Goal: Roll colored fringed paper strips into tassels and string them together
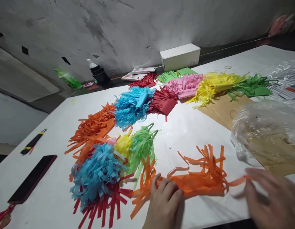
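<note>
An orange sheet of tissue paper with fringed ends lies at the front of the table. My left hand rests on its left part, fingers curled over the paper and pressing it down. To the right, my right hand is blurred by motion, its thumb and fingertips pinched on one orange strip drawn out from the fringe. Left of my left hand sit a blue tissue pompom and dark red fringe. Just behind are light green fringe and yellow fringe.
Orange, blue, dark red, pink, yellow and green fringed bundles curve across the white table. Clear plastic and brown paper lie right. A phone and utility knife lie left; a white box stands behind.
</note>
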Available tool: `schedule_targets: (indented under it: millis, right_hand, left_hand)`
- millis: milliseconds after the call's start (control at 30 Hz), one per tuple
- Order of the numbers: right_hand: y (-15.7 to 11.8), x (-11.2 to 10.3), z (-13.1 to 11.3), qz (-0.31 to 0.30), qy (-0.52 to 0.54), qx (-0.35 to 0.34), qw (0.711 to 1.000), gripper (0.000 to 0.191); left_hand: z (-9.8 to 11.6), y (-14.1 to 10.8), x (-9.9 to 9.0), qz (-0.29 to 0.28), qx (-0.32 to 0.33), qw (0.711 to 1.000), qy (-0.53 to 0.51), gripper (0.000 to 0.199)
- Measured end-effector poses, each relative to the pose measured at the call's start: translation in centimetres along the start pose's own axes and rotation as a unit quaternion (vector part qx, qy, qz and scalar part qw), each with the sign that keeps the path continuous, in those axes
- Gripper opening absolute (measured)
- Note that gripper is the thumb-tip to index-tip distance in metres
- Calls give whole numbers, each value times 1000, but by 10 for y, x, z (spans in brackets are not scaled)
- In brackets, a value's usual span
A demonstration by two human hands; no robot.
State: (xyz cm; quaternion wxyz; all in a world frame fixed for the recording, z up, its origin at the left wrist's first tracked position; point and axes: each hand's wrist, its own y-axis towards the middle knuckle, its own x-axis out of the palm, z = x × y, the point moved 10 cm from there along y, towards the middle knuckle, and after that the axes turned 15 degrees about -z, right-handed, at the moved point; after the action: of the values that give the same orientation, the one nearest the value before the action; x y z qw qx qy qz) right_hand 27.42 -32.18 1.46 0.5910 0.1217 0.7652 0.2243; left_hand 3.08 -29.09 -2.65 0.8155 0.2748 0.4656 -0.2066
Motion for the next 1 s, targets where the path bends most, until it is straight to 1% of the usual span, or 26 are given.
schedule_targets:
  millis: [33,67,100,133,167,200,233,300,400,433,500,567,667,767,800,867,933,967,1000]
  right_hand:
    - [-1,4,-27,-15,21,-88,996,28]
    - [-3,13,-58,-50,41,-181,981,31]
    - [-5,20,-83,-72,53,-245,965,34]
    - [-5,29,-100,-96,60,-268,957,38]
    - [-3,35,-110,-105,70,-266,956,39]
    - [-1,41,-113,-113,82,-253,957,39]
    - [1,45,-112,-119,97,-235,960,38]
    - [0,51,-101,-138,133,-205,960,35]
    - [-3,53,-83,-158,174,-180,955,29]
    - [-2,53,-78,-157,185,-163,956,27]
    - [2,54,-71,-149,195,-122,962,26]
    - [7,61,-66,-160,185,-71,967,30]
    - [14,72,-67,-182,114,-31,976,34]
    - [19,74,-67,-187,57,-21,981,34]
    - [19,71,-66,-176,50,-16,983,32]
    - [18,62,-66,-134,57,-10,989,23]
    - [14,54,-72,-92,99,-45,990,18]
    - [11,52,-79,-82,122,-77,986,21]
    - [8,53,-86,-85,140,-114,980,24]
  left_hand:
    - [1,1,0,1,-1,1000,0,32]
    - [2,2,-1,7,2,1000,0,32]
    - [3,2,-2,14,7,1000,1,32]
    - [5,2,-3,22,14,1000,2,32]
    - [6,1,-4,30,23,999,3,32]
    - [7,-1,-4,35,34,999,4,34]
    - [7,-2,-3,31,38,999,5,35]
    - [4,-7,-1,17,32,999,7,37]
    - [0,-11,-1,7,11,1000,9,34]
    - [-1,-11,-3,7,1,1000,6,32]
    - [-4,-6,-6,-11,-29,999,-7,29]
    - [-9,1,-7,-45,-73,996,-13,26]
    - [-17,12,-10,-92,-127,988,15,22]
    - [-24,18,-12,-105,-157,980,54,23]
    - [-26,19,-11,-109,-163,978,63,23]
    - [-27,20,-8,-120,-164,977,68,21]
    - [-27,20,-6,-126,-162,977,59,20]
    - [-27,20,-7,-123,-163,978,53,20]
    - [-27,19,-9,-115,-166,978,45,20]
